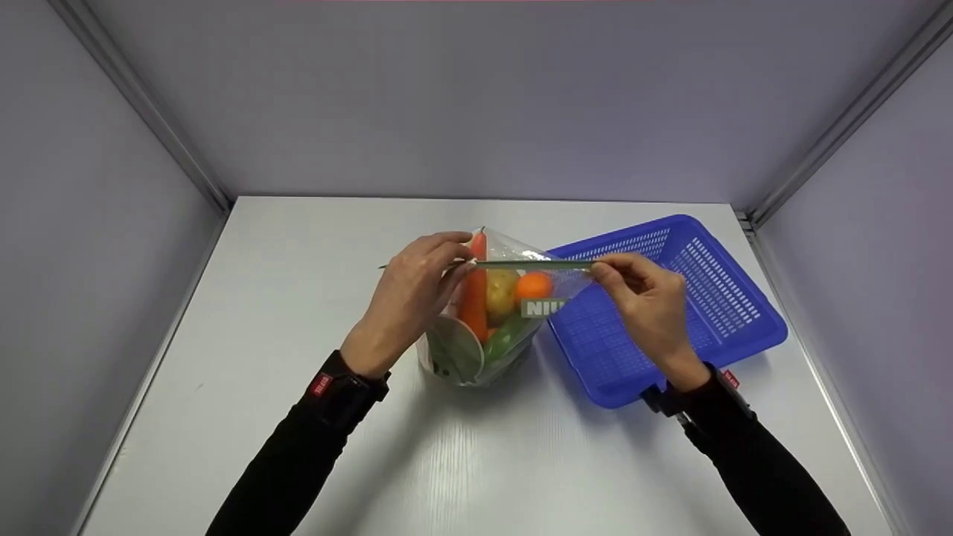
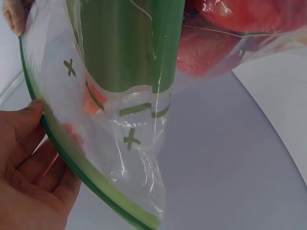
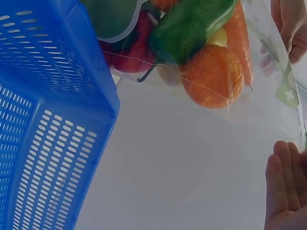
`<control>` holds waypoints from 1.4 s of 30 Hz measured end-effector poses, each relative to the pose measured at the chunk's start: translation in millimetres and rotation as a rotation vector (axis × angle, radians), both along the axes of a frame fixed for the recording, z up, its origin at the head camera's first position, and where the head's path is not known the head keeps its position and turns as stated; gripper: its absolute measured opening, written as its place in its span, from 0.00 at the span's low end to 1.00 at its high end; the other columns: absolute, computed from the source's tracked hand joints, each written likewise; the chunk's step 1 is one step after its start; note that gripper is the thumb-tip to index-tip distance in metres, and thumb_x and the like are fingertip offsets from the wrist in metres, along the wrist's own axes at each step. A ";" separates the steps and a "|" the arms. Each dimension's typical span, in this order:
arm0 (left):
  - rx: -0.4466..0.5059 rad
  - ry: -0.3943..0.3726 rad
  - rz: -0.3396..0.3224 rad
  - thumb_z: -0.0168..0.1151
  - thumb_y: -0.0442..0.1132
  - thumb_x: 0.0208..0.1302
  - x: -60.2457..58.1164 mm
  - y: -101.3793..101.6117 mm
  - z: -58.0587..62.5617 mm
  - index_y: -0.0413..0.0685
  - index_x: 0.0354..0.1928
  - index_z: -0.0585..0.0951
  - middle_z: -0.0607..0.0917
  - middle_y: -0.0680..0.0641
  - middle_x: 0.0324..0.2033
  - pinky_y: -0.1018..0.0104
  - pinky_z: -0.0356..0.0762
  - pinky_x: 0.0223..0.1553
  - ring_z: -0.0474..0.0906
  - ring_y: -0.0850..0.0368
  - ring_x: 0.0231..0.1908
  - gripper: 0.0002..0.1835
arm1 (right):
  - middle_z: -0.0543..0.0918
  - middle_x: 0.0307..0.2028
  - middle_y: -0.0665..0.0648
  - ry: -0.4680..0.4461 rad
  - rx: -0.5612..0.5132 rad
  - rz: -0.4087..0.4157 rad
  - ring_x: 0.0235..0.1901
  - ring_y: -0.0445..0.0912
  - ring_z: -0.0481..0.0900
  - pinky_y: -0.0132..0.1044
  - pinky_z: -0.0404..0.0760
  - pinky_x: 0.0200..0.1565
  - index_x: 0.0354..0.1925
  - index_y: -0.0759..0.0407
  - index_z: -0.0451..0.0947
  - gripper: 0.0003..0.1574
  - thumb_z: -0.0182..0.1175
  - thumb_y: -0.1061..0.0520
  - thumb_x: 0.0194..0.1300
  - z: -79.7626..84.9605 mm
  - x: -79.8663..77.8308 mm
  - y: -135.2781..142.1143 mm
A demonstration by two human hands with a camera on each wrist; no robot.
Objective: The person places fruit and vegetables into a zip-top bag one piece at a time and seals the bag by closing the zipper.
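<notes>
A clear zip bag (image 1: pixel 543 307) with green print stands upright on the table, its top edge held level. My left hand (image 1: pixel 417 275) pinches the green zip strip (image 1: pixel 532 265) left of its middle, thumb on one side and fingers on the other. At the strip's right end my right hand (image 1: pixel 646 298) grips the corner between thumb and forefinger. Through the plastic show a carrot (image 1: pixel 472 301), a yellowish potato-like piece (image 1: pixel 502 295), an orange (image 1: pixel 534 286) and a green pepper (image 3: pixel 189 31). Round red produce (image 2: pixel 244 14) bulges low in the bag in the left wrist view.
A blue perforated basket (image 1: pixel 718 298) sits at an angle right of the bag, beneath my right hand, its left rim close beside the bag. The white table (image 1: pixel 246 372) is enclosed by grey panels (image 1: pixel 476 104) at the back and both sides.
</notes>
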State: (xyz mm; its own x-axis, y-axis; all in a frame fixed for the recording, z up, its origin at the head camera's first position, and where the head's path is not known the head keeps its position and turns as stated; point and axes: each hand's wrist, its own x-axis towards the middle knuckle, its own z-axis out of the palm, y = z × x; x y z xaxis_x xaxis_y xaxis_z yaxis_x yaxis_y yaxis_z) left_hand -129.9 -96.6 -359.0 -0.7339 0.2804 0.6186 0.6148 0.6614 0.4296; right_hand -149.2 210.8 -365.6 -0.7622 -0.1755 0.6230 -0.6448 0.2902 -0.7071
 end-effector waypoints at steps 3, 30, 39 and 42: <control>0.001 0.000 0.004 0.70 0.33 0.67 -0.2 -1.6 -0.9 0.39 0.43 0.87 0.87 0.41 0.54 0.57 0.84 0.54 0.83 0.45 0.54 0.06 | 0.89 0.35 0.64 -0.004 0.000 -0.008 0.34 0.39 0.88 0.28 0.86 0.37 0.41 0.73 0.84 0.05 0.65 0.74 0.66 1.2 0.7 -0.9; -0.001 0.012 0.045 0.70 0.34 0.69 3.0 -16.1 -2.0 0.40 0.42 0.86 0.86 0.41 0.54 0.54 0.84 0.50 0.84 0.45 0.50 0.05 | 0.89 0.34 0.66 -0.001 -0.027 -0.003 0.33 0.42 0.88 0.28 0.86 0.37 0.41 0.73 0.85 0.06 0.65 0.75 0.65 5.5 4.7 -3.5; 0.018 -0.003 0.064 0.69 0.35 0.69 4.9 -20.5 -3.2 0.39 0.43 0.86 0.86 0.41 0.54 0.55 0.85 0.50 0.85 0.45 0.51 0.06 | 0.89 0.35 0.66 -0.006 -0.021 -0.011 0.34 0.42 0.88 0.28 0.85 0.38 0.42 0.73 0.85 0.07 0.64 0.76 0.65 5.6 4.1 -4.3; 0.023 -0.006 0.072 0.69 0.35 0.69 5.4 -22.3 -4.6 0.39 0.43 0.86 0.86 0.42 0.54 0.54 0.85 0.49 0.85 0.45 0.50 0.06 | 0.89 0.35 0.65 -0.013 -0.028 -0.005 0.34 0.40 0.88 0.29 0.86 0.38 0.41 0.73 0.85 0.06 0.64 0.75 0.66 5.3 5.0 -4.4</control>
State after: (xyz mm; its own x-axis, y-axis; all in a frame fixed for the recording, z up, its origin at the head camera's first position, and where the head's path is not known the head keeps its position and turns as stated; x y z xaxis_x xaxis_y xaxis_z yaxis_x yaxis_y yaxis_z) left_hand -124.6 -118.9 -363.6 -0.7553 0.2125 0.6200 0.5633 0.6940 0.4484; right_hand -144.2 206.4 -360.3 -0.7714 -0.1537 0.6175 -0.6338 0.2734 -0.7236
